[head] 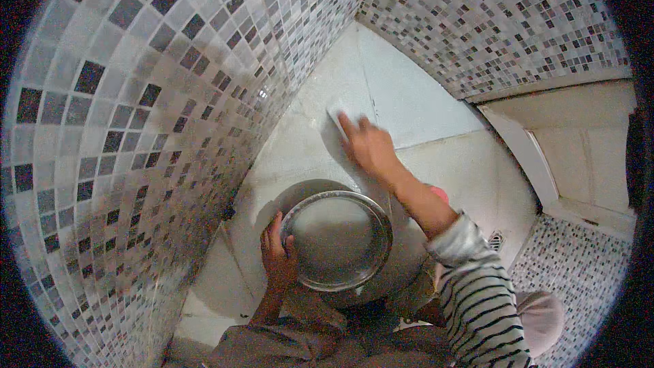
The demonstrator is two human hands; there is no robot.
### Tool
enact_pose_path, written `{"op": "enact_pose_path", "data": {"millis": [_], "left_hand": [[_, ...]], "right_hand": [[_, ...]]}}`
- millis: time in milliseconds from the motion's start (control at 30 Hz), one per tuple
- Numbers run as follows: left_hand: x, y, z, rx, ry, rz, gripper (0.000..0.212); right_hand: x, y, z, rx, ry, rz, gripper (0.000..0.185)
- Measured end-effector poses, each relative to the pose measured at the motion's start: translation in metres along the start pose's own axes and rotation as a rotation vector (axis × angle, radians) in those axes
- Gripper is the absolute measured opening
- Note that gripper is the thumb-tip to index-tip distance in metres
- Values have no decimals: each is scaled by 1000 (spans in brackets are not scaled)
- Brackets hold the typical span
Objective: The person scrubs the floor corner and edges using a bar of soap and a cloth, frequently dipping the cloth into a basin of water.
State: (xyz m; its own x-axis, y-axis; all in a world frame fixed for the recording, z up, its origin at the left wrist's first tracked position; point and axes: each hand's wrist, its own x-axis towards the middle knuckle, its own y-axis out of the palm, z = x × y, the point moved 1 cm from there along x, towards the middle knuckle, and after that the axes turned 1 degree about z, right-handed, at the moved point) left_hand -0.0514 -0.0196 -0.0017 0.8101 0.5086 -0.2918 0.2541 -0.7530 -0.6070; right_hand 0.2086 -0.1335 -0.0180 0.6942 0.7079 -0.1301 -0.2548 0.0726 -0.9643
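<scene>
My left hand (pixel 280 255) holds the left side of a round metal vessel (pixel 387 258), thumb at the rim and fingers down the outer wall. The vessel stands close before me; its inside looks grey and cloudy, and whether that is liquid I cannot tell. Beyond it and to the right, my right hand (pixel 369 145) is low over the pale floor (pixel 424 112), fingers pointing up and left. A blurred whitish patch (pixel 336 106) shows at its fingertips; whether it is a held thing, I cannot tell. The right sleeve is striped and pushed up.
Mosaic-tiled walls rise on the left (pixel 168 87) and at the back right (pixel 475 25), meeting in a far corner. A drain grate (pixel 495 240) lies in the floor at right. A pink thing (pixel 439 195) shows partly behind my right forearm, and a pale rounded thing (pixel 541 322) is at lower right.
</scene>
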Motion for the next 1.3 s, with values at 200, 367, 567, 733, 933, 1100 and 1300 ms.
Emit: {"op": "enact_pose_path", "data": {"millis": [200,367,567,733,933,1100,1300], "left_hand": [[2,13,4,-2,28,11,61],[4,11,5,37,50,21,59],[-5,7,11,51,57,-8,53],[-1,15,9,58,179,-42,53],[-6,8,20,49,95,-37,59],[0,18,11,5,76,-2,61],[-5,2,15,52,1,17,59]], "right_hand": [[26,-4,-15,-53,11,7,58],[42,-2,-18,-112,46,-9,60],[-30,10,-6,-28,16,36,59],[67,-16,-24,-70,56,-109,40],[-35,9,-16,-93,-23,34,56],[61,-13,-33,-123,89,-92,50],[-34,9,-12,-126,-52,80,56]]}}
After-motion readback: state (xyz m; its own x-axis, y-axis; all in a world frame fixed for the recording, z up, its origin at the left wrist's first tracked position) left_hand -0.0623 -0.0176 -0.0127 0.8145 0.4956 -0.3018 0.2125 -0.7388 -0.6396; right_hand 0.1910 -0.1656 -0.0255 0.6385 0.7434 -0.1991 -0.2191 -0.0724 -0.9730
